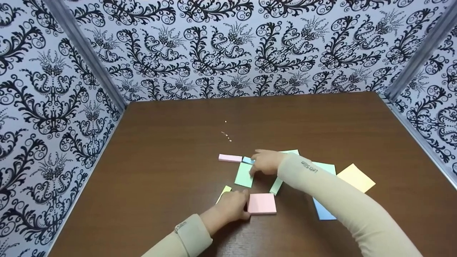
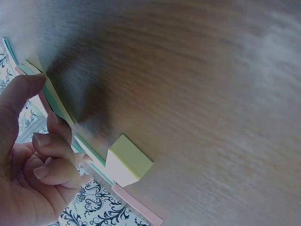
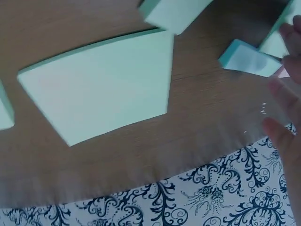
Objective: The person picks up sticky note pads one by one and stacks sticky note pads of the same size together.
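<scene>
A square pink pad of paper notes (image 1: 262,203) lies flat on the brown wood-grain table (image 1: 171,142), nearest the person's side, and the left hand (image 1: 231,206) holds its left end, thumb at the near corner and fingers curled at the far one. Just beyond that hand lies a narrow yellow-green paper block (image 1: 225,192). Farther off, the right hand (image 1: 269,162) reaches over a light-green rectangular pad (image 1: 244,175) and a small blue block (image 1: 247,160), fingers loosely spread; whether they grip either, I cannot tell. A slim pink block (image 1: 230,158) continues leftward from the blue one. A narrow green block (image 1: 276,187) slants beside the pink pad. Rightward, partly behind the sleeve, lie a blue sheet (image 1: 324,211) and a yellow-orange square (image 1: 357,179). Black-and-white scroll-patterned walls (image 1: 228,46) enclose the table.
</scene>
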The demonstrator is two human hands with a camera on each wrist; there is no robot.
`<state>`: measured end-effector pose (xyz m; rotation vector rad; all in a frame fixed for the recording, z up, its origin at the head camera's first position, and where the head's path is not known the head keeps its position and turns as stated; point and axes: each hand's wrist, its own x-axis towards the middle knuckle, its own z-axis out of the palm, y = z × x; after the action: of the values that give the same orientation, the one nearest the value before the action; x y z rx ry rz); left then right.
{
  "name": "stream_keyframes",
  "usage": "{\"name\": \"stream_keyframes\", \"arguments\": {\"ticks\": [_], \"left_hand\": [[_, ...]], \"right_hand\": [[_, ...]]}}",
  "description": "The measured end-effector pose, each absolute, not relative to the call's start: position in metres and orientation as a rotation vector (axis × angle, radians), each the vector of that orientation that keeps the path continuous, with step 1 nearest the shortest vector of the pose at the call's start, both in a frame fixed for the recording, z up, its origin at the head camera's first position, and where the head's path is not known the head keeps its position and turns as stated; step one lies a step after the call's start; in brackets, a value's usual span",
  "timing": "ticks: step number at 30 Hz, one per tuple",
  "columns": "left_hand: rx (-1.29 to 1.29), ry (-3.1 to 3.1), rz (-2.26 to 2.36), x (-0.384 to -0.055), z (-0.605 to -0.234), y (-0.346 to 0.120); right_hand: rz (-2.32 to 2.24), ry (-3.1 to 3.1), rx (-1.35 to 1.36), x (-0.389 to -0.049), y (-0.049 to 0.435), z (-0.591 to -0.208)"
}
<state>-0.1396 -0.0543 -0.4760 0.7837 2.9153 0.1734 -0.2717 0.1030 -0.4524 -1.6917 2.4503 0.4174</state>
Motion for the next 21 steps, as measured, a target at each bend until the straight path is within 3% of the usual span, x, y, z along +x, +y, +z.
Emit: {"name": "stream_keyframes", "arguments": {"ticks": [3,12,21], "left_hand": [[0.796,2.926,0.178,-0.14,-0.477,-0.056],[0.856,2.956,0.141,-0.14,-0.478,-0.055],[0.854,2.944,0.184,-0.142,-0.479,-0.055]], "right_hand": [[0.282,2.556,-1.589,-0.264,0.094,-0.45],[-0.138,2.705,-0.932,-0.241,0.065,-0.459],[-0.181,2.667,-0.944,-0.235,0.06,-0.458]]}}
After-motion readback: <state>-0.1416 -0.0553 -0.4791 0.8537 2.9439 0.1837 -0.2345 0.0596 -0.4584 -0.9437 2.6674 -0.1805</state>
